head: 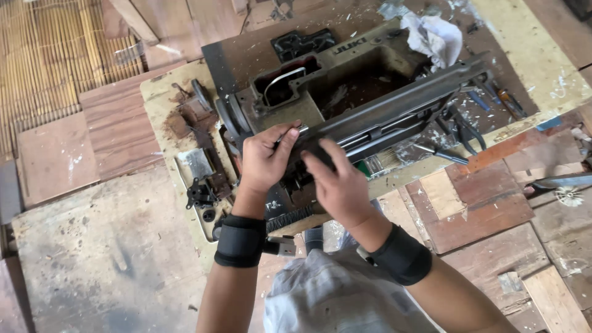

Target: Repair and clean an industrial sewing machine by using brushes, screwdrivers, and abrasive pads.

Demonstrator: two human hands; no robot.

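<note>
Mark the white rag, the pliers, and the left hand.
white rag (435, 36), head view, middle of the crumpled cloth.
pliers (467, 131), head view, on the dark handles.
left hand (266, 155), head view, back of the hand.
</note>
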